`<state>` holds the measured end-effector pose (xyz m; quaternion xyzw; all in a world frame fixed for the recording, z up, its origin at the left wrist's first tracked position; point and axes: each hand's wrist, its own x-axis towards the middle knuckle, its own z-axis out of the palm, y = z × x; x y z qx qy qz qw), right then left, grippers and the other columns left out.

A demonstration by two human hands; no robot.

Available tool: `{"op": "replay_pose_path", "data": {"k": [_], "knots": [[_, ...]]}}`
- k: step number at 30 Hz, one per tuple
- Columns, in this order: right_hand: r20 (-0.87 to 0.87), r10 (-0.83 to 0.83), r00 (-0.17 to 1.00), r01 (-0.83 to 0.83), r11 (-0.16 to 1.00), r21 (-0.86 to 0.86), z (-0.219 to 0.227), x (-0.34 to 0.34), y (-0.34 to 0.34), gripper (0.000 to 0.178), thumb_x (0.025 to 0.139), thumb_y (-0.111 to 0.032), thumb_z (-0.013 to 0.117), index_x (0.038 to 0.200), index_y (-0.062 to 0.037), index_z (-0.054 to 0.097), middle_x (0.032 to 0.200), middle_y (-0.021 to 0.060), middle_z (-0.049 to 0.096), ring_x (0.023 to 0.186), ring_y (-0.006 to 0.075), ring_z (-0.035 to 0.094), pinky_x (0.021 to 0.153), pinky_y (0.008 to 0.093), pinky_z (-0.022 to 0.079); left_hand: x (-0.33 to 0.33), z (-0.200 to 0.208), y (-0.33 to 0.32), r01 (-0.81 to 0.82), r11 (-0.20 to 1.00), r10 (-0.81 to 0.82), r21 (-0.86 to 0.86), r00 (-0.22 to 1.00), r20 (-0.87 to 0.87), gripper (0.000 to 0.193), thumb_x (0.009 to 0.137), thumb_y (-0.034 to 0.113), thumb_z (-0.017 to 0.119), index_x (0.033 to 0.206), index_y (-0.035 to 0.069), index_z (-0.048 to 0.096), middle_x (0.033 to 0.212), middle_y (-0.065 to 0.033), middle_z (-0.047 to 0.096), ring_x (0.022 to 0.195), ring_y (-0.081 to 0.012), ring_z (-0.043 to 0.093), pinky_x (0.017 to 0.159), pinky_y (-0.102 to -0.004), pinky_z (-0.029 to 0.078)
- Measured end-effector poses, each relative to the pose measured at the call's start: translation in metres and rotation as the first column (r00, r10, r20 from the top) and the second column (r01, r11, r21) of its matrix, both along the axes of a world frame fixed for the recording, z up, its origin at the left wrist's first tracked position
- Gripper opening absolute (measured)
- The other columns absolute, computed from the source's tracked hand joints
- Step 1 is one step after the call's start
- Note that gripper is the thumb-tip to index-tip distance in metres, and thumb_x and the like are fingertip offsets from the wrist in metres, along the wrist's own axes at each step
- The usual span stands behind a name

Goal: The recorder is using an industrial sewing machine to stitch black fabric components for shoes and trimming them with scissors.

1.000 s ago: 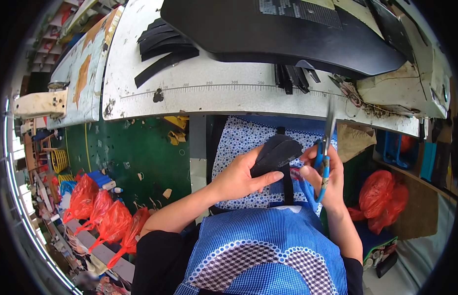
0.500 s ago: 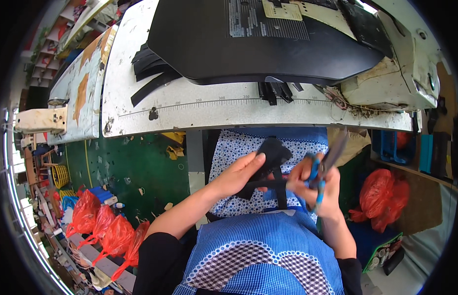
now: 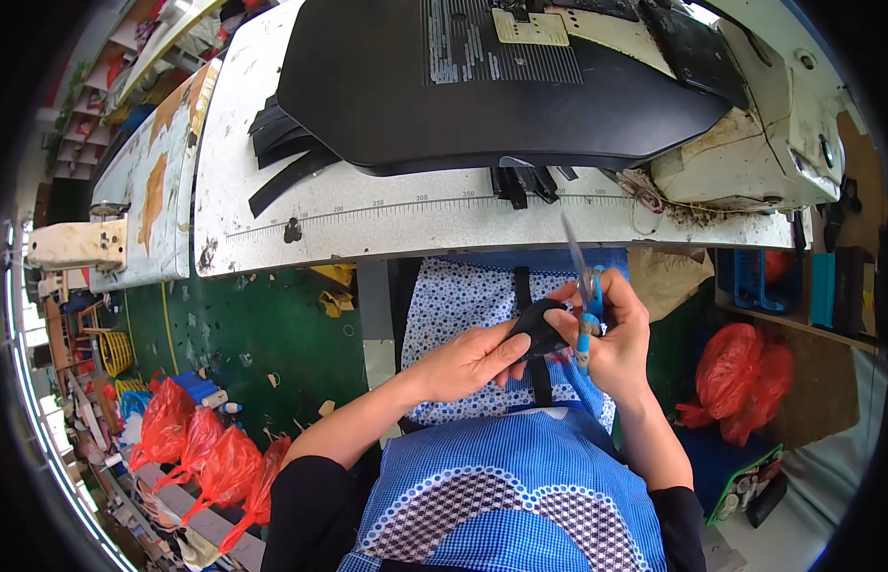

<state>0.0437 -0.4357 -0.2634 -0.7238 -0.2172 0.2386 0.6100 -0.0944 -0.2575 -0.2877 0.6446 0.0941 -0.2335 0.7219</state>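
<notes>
Above my lap, my left hand [image 3: 473,364] is closed on a folded piece of black fabric [image 3: 541,332], thumb on top. My right hand [image 3: 618,336] carries scissors with blue handles [image 3: 592,315] hooked on its fingers, blades pointing up and away from the fabric. Its thumb and fingertips also pinch the fabric's right end. A black strip [image 3: 541,381] runs down the patterned blue apron [image 3: 463,305] beneath my hands. How the fabric is folded between my fingers is partly hidden.
Ahead stands a sewing machine table [image 3: 387,229] with a ruler along its edge and a black plate [image 3: 387,114] on top. Black strips [image 3: 282,143] lie at its left and under its front edge. Red plastic bags [image 3: 225,458] hang at left, more red bags [image 3: 740,381] at right.
My right hand has come left to the fabric, and its fingertips now grip it. The scissor blades have swung to point more upward. The fabric has been turned and bunched between both hands.
</notes>
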Motion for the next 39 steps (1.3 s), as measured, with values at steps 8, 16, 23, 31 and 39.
{"op": "replay_pose_path", "data": {"k": [8, 16, 23, 31, 39], "knots": [[0.202, 0.372, 0.906, -0.393, 0.916, 0.078, 0.008, -0.018, -0.012, 0.032, 0.068, 0.003, 0.085, 0.089, -0.0046, 0.062, 0.089, 0.0088, 0.074, 0.077, 0.0238, 0.069, 0.067, 0.0351, 0.054, 0.013, -0.026, -0.003, -0.624, 0.692, 0.515, -0.362, 0.779, -0.358, 0.042, 0.119, 0.039, 0.043, 0.135, 0.006, 0.063, 0.096, -0.0020, 0.069, 0.084, -0.0125, 0.066, 0.079, -0.0277, 0.055], [-0.151, 0.089, 0.984, -0.091, 0.996, -0.009, 0.027, 0.006, -0.001, 0.032, 0.086, 0.010, 0.080, 0.098, -0.0063, 0.055, 0.100, 0.0097, 0.072, 0.087, 0.0113, 0.068, 0.077, 0.0249, 0.056, -0.003, -0.015, -0.003, -0.272, 0.828, 0.314, -0.490, 0.949, 0.003, 0.046, 0.118, 0.037, 0.043, 0.143, 0.001, 0.053, 0.118, -0.0145, 0.072, 0.105, -0.0201, 0.072, 0.095, -0.0344, 0.058], [0.016, 0.012, 1.000, -0.012, 1.000, 0.008, 0.018, -0.005, -0.002, 0.034, 0.086, 0.006, 0.084, 0.101, -0.0052, 0.055, 0.104, 0.0093, 0.071, 0.093, 0.0105, 0.066, 0.083, 0.0263, 0.055, -0.002, 0.004, -0.016, -0.240, 0.959, 0.267, -0.149, 0.941, 0.207, 0.034, 0.118, 0.030, 0.046, 0.138, 0.003, 0.052, 0.097, -0.0052, 0.064, 0.083, -0.0121, 0.061, 0.079, -0.0284, 0.053], [-0.025, 0.159, 0.987, -0.146, 0.946, 0.290, 0.000, -0.008, -0.008, 0.030, 0.091, 0.004, 0.075, 0.106, -0.0045, 0.051, 0.141, 0.0197, 0.069, 0.120, 0.0200, 0.069, 0.097, 0.0347, 0.055, -0.005, 0.004, -0.014, -0.288, 0.880, 0.338, -0.377, 0.938, 0.072, 0.036, 0.116, 0.030, 0.046, 0.140, 0.003, 0.053, 0.096, -0.0078, 0.067, 0.078, -0.0150, 0.066, 0.073, -0.0296, 0.056], [-0.054, 0.345, 0.937, -0.341, 0.937, 0.083, -0.007, -0.008, -0.016, 0.025, 0.093, 0.009, 0.065, 0.104, -0.0062, 0.048, 0.145, 0.0229, 0.068, 0.119, 0.0188, 0.068, 0.101, 0.0353, 0.054, -0.008, -0.005, -0.019, -0.381, 0.728, 0.372, -0.570, 0.918, -0.138, 0.037, 0.117, 0.037, 0.046, 0.136, 0.006, 0.050, 0.091, -0.0076, 0.065, 0.069, -0.0164, 0.066, 0.061, -0.0305, 0.057]]}}
